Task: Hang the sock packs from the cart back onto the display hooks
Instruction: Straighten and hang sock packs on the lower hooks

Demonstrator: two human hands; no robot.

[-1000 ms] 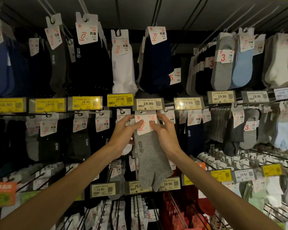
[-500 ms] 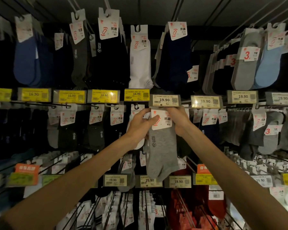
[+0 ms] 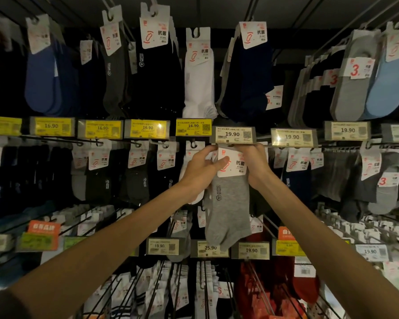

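A grey sock pack (image 3: 229,203) with a white card header hangs down in the middle of the display wall. My left hand (image 3: 200,173) pinches the header's left side, thumb across the card. My right hand (image 3: 255,166) holds the header's right side. The card's top edge sits right under the 19.90 price tag (image 3: 235,134) at the end of a display hook. The hook's tip is hidden behind the tag and my fingers. The cart is out of view.
Rows of hooks carry black, blue, white and grey sock packs above, beside and below. A white sock pack (image 3: 199,79) hangs just above left. Yellow 16.90 tags (image 3: 148,128) line the rail to the left. Bare hook rods (image 3: 378,226) jut out lower right.
Both hands have lifted the grey sock pack upward, bringing its header from below the 19.90 tag to right under it. The camera has tilted up and moved closer.
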